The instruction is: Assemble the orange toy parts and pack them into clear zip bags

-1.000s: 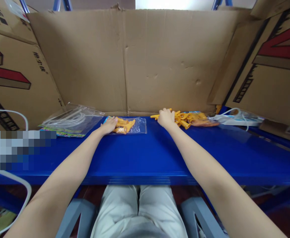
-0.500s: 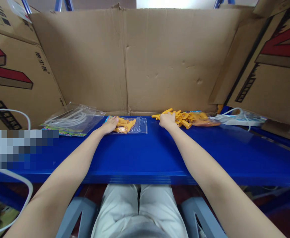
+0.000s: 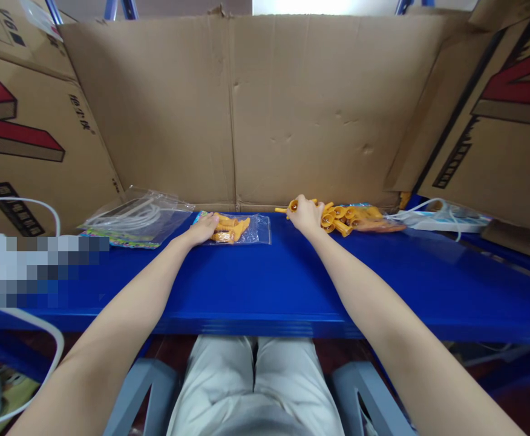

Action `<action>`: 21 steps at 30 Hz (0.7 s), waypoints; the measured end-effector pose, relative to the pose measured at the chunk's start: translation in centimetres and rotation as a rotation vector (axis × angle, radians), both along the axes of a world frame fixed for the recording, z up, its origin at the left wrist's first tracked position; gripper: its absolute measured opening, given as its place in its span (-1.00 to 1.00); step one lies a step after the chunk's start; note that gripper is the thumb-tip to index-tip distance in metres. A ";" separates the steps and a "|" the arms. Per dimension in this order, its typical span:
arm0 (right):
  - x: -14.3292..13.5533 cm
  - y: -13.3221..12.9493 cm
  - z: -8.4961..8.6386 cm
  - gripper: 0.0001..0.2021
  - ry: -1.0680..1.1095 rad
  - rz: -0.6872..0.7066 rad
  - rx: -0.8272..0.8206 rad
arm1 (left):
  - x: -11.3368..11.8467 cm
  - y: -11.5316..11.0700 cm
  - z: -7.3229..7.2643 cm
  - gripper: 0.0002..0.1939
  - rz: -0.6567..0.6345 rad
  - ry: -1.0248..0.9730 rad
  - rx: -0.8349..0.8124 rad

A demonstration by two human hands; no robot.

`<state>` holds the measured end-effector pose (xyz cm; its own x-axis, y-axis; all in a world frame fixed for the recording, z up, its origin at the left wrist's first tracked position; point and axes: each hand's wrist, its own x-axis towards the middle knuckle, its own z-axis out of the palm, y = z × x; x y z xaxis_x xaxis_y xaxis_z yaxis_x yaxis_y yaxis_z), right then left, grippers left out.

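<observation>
My left hand (image 3: 204, 229) is closed over the left end of a clear plastic bag (image 3: 261, 231) lying on the shelf. Several yellow plastic horn-shaped pieces (image 3: 231, 230) show in this bag, and a coloured strip peeks out by my fingers. Further right, my right hand (image 3: 307, 215) is closed around a yellow horn-shaped piece (image 3: 293, 206), its round mouth turned up beside my fingers. It sits at the left edge of a heap of similar yellow pieces (image 3: 337, 219). My fingertips are partly hidden behind the hand.
The blue shelf (image 3: 256, 284) runs across in front of me, backed by a cardboard panel (image 3: 337, 109) and flanked by printed boxes. Clear bags (image 3: 133, 218) and a white cable (image 3: 58, 327) are on the left; a white power strip (image 3: 446, 221) is on the right.
My right hand has turned and risen slightly, and a yellow horn-shaped piece now shows its mouth at my fingers. My left hand stays on the bag.
</observation>
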<state>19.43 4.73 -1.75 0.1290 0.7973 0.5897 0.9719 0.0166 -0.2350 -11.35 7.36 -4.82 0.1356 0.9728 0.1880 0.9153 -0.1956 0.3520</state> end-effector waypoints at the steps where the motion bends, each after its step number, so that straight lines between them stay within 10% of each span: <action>1: 0.0 0.1 0.1 -0.76 0.050 0.018 0.029 | 0.0 0.0 0.0 -0.31 -0.001 -0.002 0.002; 11: -1.4 -1.0 0.6 -0.75 -0.064 0.349 0.245 | 0.0 -0.1 0.1 -0.35 -0.016 -0.017 0.014; 21: -4.1 -3.4 1.3 -0.64 -0.427 0.391 -0.318 | -0.3 0.3 0.0 -0.29 -0.058 0.016 0.024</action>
